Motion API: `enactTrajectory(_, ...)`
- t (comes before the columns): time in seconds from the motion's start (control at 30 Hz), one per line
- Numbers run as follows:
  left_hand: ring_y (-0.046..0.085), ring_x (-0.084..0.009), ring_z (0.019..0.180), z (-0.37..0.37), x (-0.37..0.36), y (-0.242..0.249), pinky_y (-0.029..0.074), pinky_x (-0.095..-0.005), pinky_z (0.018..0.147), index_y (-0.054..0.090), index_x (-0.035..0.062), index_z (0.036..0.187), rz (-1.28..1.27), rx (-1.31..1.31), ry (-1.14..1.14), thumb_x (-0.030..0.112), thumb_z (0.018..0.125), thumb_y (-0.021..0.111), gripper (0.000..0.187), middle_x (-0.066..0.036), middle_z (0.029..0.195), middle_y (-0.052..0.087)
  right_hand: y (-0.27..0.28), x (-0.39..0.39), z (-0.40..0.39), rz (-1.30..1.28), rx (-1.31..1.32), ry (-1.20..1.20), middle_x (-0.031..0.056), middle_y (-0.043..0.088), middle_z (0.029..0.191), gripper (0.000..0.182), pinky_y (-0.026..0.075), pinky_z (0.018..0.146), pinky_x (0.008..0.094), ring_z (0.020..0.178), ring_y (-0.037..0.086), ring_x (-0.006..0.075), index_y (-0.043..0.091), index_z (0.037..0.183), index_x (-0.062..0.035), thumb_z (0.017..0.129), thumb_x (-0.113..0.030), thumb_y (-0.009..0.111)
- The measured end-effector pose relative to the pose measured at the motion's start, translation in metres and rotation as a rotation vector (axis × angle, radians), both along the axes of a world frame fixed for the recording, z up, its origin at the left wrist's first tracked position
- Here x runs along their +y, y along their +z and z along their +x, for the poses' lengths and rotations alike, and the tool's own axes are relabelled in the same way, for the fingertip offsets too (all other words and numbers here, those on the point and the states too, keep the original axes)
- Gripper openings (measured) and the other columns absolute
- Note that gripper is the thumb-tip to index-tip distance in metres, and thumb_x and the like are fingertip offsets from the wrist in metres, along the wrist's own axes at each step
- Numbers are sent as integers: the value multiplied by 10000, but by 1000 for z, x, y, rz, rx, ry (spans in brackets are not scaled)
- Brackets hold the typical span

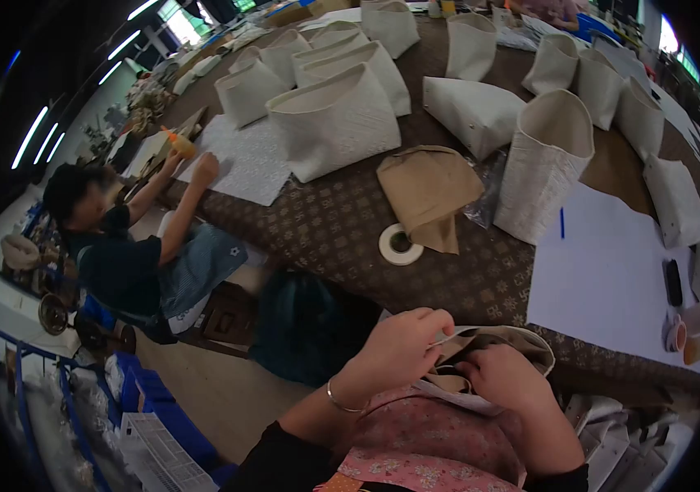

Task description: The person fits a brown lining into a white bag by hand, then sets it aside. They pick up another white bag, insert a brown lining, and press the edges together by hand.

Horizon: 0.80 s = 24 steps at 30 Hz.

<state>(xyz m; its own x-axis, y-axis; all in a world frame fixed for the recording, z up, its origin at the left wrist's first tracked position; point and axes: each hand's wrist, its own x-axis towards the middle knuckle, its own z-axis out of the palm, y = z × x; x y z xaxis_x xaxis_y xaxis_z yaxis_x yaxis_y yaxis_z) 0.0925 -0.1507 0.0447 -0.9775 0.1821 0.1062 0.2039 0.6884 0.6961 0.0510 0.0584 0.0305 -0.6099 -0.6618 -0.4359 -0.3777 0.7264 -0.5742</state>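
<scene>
In my lap, against a pink floral apron [440, 426], lies a white bag [540, 343] with a tan lining, its mouth facing up. My left hand [399, 344] pinches the bag's rim on the left side. Inside the opening, my right hand [507, 375] has its fingers curled near a fold or strip of tan lining; what its fingertips hold is hidden. Beyond the bag, a roll of white tape [391, 255] and a piece of brown material [432, 190] lie on the patterned table covering [317, 238].
Several white bags [338, 123] stand across the table. A white sheet [596, 271] with a blue pen [562, 223] lies to the right, near a black object [674, 283]. At left, a seated co-worker [120, 254] holds an orange-tipped bottle [182, 146]. A blue crate [161, 410] stands below.
</scene>
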Motion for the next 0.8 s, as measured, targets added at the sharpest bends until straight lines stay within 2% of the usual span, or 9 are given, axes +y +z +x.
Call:
enactTrajectory(0.03,619,-271,754,0,1,-1,484,-372,627,596,95,984,2,5,-50,20,755,670,253,-72,839,600,0,-4,-6,-12,13,30,176,680,962,201,504,738,439,853,644,361,697,968,-36,889,-204,620)
enactTrajectory(0.1,626,-274,788,2,2,-3,485,-377,644,589,98,981,-7,25,-49,19,760,661,245,-72,852,599,2,-8,-18,58,-265,49,170,685,1110,324,513,807,440,941,656,350,677,1158,-73,948,-261,519)
enactTrajectory(0.13,632,-276,823,3,3,-4,485,-382,661,582,100,978,-6,34,-77,18,766,652,238,-72,865,598,-7,-7,-26,60,-251,73,170,685,1110,324,513,807,440,941,656,350,677,1158,-73,948,-261,519)
enactTrajectory(0.2,632,-284,842,5,4,-6,487,-385,673,582,99,970,-5,44,-66,18,770,641,223,-74,877,602,-50,-7,-37,148,-208,284,156,685,1148,364,504,858,421,968,664,339,618,1285,-114,974,-252,487)
enactTrajectory(0.23,631,-292,862,6,4,-6,489,-387,685,583,98,962,-3,39,-80,19,774,630,209,-76,889,605,-71,-11,-36,3,-306,237,164,685,1147,407,508,848,425,956,671,338,563,1344,-112,965,-244,489)
enactTrajectory(0.3,627,-310,853,7,6,-6,496,-410,701,584,89,946,56,20,-65,21,779,617,183,-93,881,607,-87,-31,-29,493,-448,-39,183,684,1131,383,519,808,425,939,669,318,616,1249,-92,927,-294,572)
enactTrajectory(0.33,623,-328,844,7,7,-6,503,-434,717,585,80,930,116,-12,-72,24,784,604,158,-109,873,610,-82,-35,-34,498,-437,-29,183,684,1131,383,519,808,425,939,669,318,616,1249,-92,927,-294,572)
enactTrajectory(0.53,626,-328,847,5,11,-11,517,-423,729,594,73,911,102,-13,-63,-1,768,571,163,-109,863,611,-53,-55,-12,386,-276,2,186,677,1130,378,513,819,432,951,658,330,614,1237,-80,921,-285,582)
enactTrajectory(0.8,624,-336,838,2,12,-29,516,-435,716,590,66,906,148,68,-30,-3,748,593,173,-113,883,601,3,-95,-3,203,-103,9,189,667,1130,371,505,833,441,966,644,346,613,1220,-63,914,-273,594)
